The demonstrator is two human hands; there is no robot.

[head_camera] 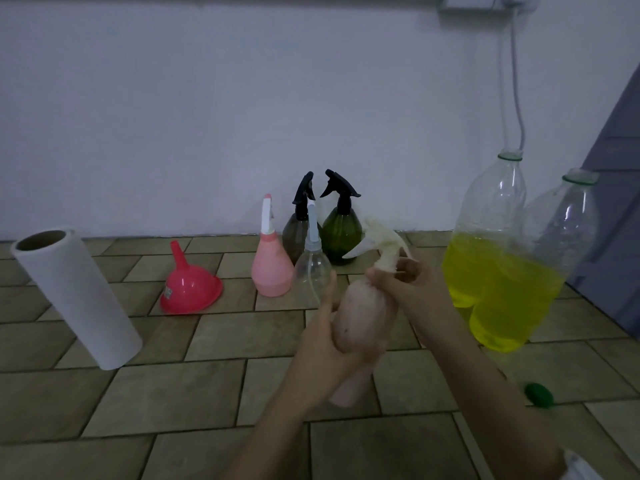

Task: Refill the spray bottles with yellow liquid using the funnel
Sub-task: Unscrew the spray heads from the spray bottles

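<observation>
My left hand grips the body of a pale pink spray bottle held tilted above the tiled counter. My right hand curls round its neck just under the cream trigger head. A red funnel lies mouth-down to the left. Behind stand a pink spray bottle, a clear one, a grey one and a green one, the last two with black triggers. Two large uncapped plastic bottles at the right hold yellow liquid.
A paper towel roll stands at the left on the tiled counter. A green cap lies near my right forearm. A white wall backs the counter, with a hanging cable and a dark panel at the far right.
</observation>
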